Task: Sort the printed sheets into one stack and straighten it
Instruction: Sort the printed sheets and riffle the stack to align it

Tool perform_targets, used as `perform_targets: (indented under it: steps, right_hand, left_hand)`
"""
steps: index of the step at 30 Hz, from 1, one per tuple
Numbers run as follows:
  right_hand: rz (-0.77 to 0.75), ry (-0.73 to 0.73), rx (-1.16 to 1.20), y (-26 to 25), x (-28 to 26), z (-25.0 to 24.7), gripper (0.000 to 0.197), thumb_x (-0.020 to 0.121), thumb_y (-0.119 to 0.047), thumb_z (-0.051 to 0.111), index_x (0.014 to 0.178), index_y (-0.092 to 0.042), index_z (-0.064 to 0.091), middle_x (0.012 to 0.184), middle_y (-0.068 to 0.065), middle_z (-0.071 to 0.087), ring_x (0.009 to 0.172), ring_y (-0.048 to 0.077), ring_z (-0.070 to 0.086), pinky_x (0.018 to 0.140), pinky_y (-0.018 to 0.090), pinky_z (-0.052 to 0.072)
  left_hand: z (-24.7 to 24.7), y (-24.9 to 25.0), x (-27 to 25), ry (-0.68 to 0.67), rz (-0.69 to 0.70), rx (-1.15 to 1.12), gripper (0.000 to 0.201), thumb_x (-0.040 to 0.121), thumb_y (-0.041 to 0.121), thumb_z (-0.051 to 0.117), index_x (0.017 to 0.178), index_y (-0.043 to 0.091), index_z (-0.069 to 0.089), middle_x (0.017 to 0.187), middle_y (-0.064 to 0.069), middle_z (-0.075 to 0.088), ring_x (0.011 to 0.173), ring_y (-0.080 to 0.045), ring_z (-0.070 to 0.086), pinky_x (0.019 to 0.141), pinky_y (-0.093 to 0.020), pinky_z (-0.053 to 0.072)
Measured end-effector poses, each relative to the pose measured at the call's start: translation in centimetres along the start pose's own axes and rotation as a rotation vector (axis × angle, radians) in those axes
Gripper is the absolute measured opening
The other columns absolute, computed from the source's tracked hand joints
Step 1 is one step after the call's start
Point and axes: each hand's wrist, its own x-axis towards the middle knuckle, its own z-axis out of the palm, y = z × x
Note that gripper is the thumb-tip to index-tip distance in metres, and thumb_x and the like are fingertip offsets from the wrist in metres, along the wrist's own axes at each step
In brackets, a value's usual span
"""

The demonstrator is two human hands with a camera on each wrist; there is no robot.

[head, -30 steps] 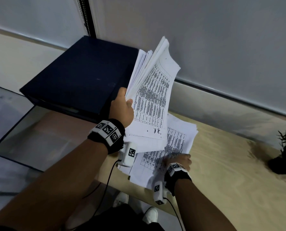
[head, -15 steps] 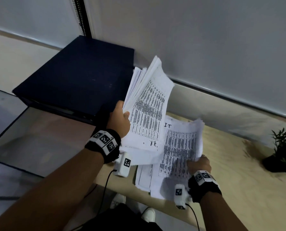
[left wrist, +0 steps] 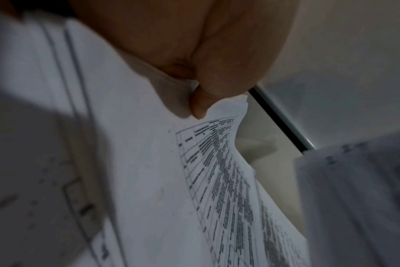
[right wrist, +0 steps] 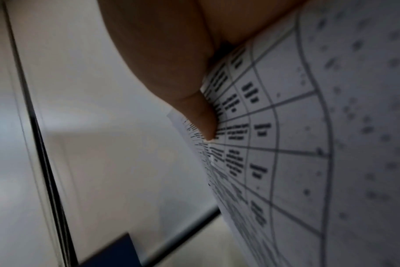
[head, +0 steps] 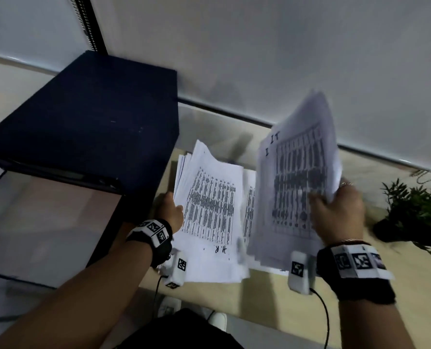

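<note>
My left hand (head: 171, 214) grips the left edge of a bundle of printed sheets marked "H.R" (head: 210, 217), lowered almost flat over the wooden table (head: 280, 295). In the left wrist view the thumb (left wrist: 200, 104) pinches that bundle (left wrist: 171, 180). My right hand (head: 336, 210) holds a second bundle marked "IT" (head: 297, 182) raised and tilted above the table; its thumb (right wrist: 203, 119) presses on the printed grid (right wrist: 286, 144). More sheets (head: 248, 212) lie on the table between the two bundles.
A dark blue box (head: 83, 122) stands at the left, close to the papers. A small potted plant (head: 415, 212) sits at the right on the table. A pale wall (head: 259, 59) runs behind. The table's near edge is just below my wrists.
The left hand has lowered its upright bundle down toward the table. The right hand has lifted the "IT" bundle off the table and raised it to the right.
</note>
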Motion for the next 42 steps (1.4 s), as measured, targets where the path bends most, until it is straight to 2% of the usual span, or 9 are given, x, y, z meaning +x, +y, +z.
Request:
perform_targets:
  steps: [6,10,13,16,21,26,30,36,42]
  right_hand:
    - [-0.014,-0.084,0.304,-3.2,0.4,-3.4,0.011,0.08,-0.009,0.074,0.086,-0.007,0.065,0.063,-0.002,0.061,0.043,-0.003,0.06,0.037,0.011,0.044]
    - [0.187,-0.187,0.52,-0.9,-0.3,0.1,0.012,0.074,-0.006,0.077,0.08,-0.007,0.066,0.069,0.021,0.068,0.053,0.033,0.069,0.044,0.049,0.057]
    - [0.324,-0.297,0.328,2.9,-1.9,6.4,0.024,0.071,-0.011,0.08,0.09,-0.006,0.065,0.067,0.009,0.067,0.05,0.02,0.063,0.039,0.021,0.051]
    - [0.441,-0.436,0.142,6.6,-3.8,12.4,0.056,0.067,-0.028,0.075,0.118,-0.014,0.058,0.096,0.015,0.072,0.084,0.031,0.071,0.069,0.03,0.057]
    - [0.441,-0.642,-0.122,7.5,-6.4,16.4,0.038,0.097,-0.027,0.048,0.126,-0.003,0.048,0.122,0.02,0.061,0.106,0.034,0.06,0.082,0.028,0.041]
    - [0.571,-0.346,-0.389,11.1,-3.5,14.5,0.083,0.078,-0.055,0.064,0.144,-0.015,0.033,0.146,0.015,0.033,0.13,0.039,0.034,0.102,0.053,0.034]
    - [0.61,-0.398,-0.45,14.5,-2.0,13.4,0.115,0.064,-0.069,0.067,0.15,-0.009,0.02,0.145,0.017,0.033,0.128,0.042,0.038,0.101,0.054,0.037]
    - [0.467,-0.325,-0.183,11.2,-1.6,11.9,0.037,0.083,-0.027,0.069,0.105,0.003,0.067,0.1,0.026,0.069,0.092,0.04,0.067,0.082,0.042,0.056]
    - [0.011,0.045,0.022,2.3,0.9,4.6,0.033,0.083,-0.031,0.068,0.08,0.002,0.066,0.073,0.028,0.066,0.076,0.042,0.067,0.062,0.037,0.047]
  left_hand:
    - [1.1,-0.6,-0.4,-0.08,0.015,0.08,0.048,0.096,0.02,0.058,0.138,0.003,0.043,0.142,-0.015,0.049,0.129,-0.03,0.049,0.107,-0.033,0.04]
    - [1.2,-1.0,-0.3,-0.131,0.009,0.059,0.039,0.091,0.026,0.059,0.126,0.008,0.055,0.127,-0.004,0.059,0.117,-0.027,0.058,0.094,-0.026,0.043]
    - [1.3,-2.5,1.0,-0.141,-0.047,-0.013,0.043,0.078,0.055,0.048,0.096,0.022,0.068,0.102,0.003,0.073,0.092,-0.025,0.068,0.09,-0.038,0.055]
    - [1.6,-3.4,1.9,-0.145,-0.111,-0.117,0.073,0.069,0.078,0.035,0.111,0.027,0.068,0.118,0.001,0.068,0.109,-0.028,0.064,0.102,-0.047,0.048]
    - [1.7,-1.6,0.1,-0.17,-0.114,0.064,0.068,0.092,0.045,0.06,0.143,0.006,0.039,0.146,-0.01,0.046,0.132,-0.028,0.048,0.098,-0.027,0.039]
    - [1.7,-2.3,0.4,-0.14,-0.071,0.156,0.056,0.087,0.02,0.067,0.135,0.007,0.041,0.138,-0.006,0.049,0.117,-0.027,0.054,0.085,-0.026,0.045]
    - [1.0,-3.0,0.9,-0.109,-0.066,0.206,0.055,0.086,0.022,0.066,0.133,0.008,0.042,0.137,-0.009,0.049,0.119,-0.028,0.054,0.094,-0.032,0.049]
    - [0.8,-3.1,1.0,-0.119,-0.075,0.218,0.056,0.085,0.025,0.067,0.132,0.006,0.043,0.137,-0.011,0.049,0.119,-0.03,0.054,0.095,-0.032,0.048]
    - [1.0,-3.3,1.7,-0.124,-0.094,0.083,0.052,0.082,0.016,0.071,0.129,0.005,0.049,0.13,-0.009,0.056,0.113,-0.029,0.059,0.088,-0.03,0.049]
